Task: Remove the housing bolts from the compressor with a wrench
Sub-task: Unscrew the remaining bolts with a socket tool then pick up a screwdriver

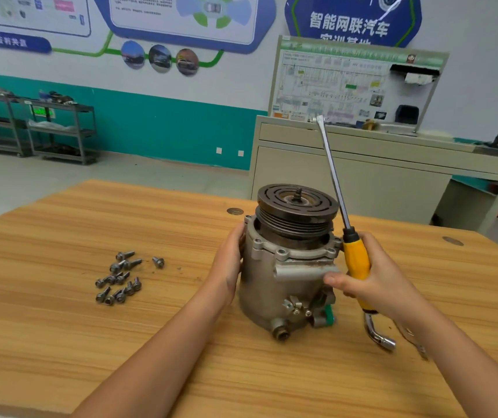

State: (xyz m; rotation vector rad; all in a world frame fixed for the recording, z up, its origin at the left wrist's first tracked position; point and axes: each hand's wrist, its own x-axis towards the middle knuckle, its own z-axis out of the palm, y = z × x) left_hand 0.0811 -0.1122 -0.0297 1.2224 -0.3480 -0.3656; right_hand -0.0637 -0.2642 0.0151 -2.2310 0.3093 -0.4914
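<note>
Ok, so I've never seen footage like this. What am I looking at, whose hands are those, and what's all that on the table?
It's one picture from a camera worn on a person's head, looking down at their own bare hands; there's no robot. On the wooden table stands a compressor, pulley on top. The left hand presses against its side. The right hand grips a yellow-handled screwdriver, shaft pointing up. Loose bolts lie in a pile to the left. A wrench lies by the right wrist.
</note>
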